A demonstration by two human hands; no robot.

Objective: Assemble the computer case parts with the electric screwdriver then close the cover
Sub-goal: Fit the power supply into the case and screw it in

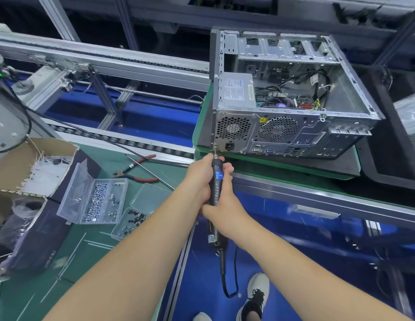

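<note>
Both hands, left grip (pixel 199 177) and right grip (pixel 225 200), clamp the electric screwdriver (pixel 217 184), bit at the open computer case (pixel 292 93) rear lower-left corner, 12 o'clock of hands.

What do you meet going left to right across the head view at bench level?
Cardboard box of white ties → clear screw organizer → red-handled pliers → left hand → electric screwdriver gripped by both hands → right hand → open computer case.
</note>
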